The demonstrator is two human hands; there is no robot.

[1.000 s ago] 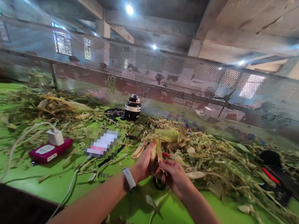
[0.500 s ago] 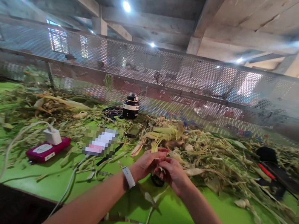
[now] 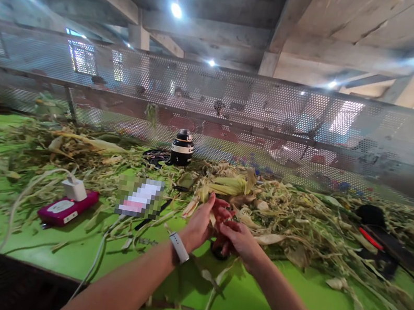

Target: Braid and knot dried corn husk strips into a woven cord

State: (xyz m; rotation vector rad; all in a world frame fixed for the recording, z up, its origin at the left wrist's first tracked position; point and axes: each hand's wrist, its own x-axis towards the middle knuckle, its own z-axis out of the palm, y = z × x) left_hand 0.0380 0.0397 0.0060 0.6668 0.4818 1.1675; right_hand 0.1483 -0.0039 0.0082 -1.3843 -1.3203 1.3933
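At the table's middle, my left hand [image 3: 201, 223] has its thumb raised and its fingers apart, palm towards my right hand. A white wristband [image 3: 179, 246] is on that wrist. My right hand [image 3: 238, 240] is closed in a pinch against the left fingers; what it holds, if anything, is too small and hidden to make out. Under the hands sits a small dark round object [image 3: 218, 252], partly covered. Just beyond them lies a bundle of pale yellow-green corn husks [image 3: 228, 185] on the heap of dry husk strips [image 3: 290, 227].
A phone [image 3: 141, 197] on a cable and a magenta power strip [image 3: 66, 211] with a white charger [image 3: 74, 189] lie left. A black-and-white bottle [image 3: 182, 148] stands behind, before a perforated metal screen [image 3: 209, 92]. A black object with a red edge [image 3: 371, 238] lies right.
My left thumb has lifted and its fingers have opened away from the right hand's fingertips. My right hand has stayed nearly in place, still pinched.
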